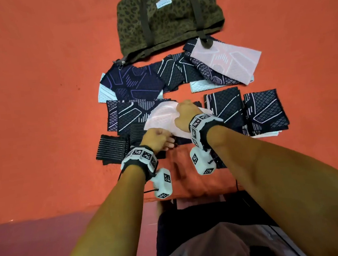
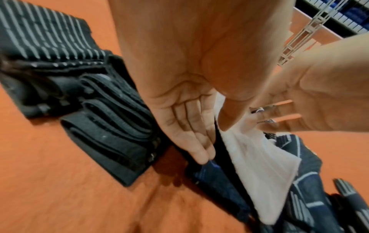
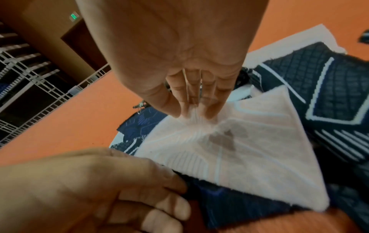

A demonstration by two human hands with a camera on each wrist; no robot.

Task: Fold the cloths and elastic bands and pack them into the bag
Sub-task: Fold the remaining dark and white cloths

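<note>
A cloth [image 1: 161,118], pale pink on one face and navy on the other, lies partly lifted in the middle of the orange table. My right hand [image 1: 182,107] pinches a bunched pleat in its pink face [image 3: 229,149]; the right hand [image 3: 191,113] shows thumb and fingers closed on the fabric. My left hand [image 1: 168,143] grips the cloth's near edge, and in the left wrist view the left hand [image 2: 215,141] has the white fabric [image 2: 259,165] between thumb and fingers. The leopard-print bag [image 1: 168,15] lies at the back, well apart from both hands.
Black striped elastic bands [image 1: 114,148] lie folded just left of my left hand. Two folded stacks of navy cloths [image 1: 266,111] sit at the right. Several unfolded cloths [image 1: 134,83], one pink [image 1: 228,63], lie between my hands and the bag. The table's near edge [image 1: 68,211] runs below my wrists.
</note>
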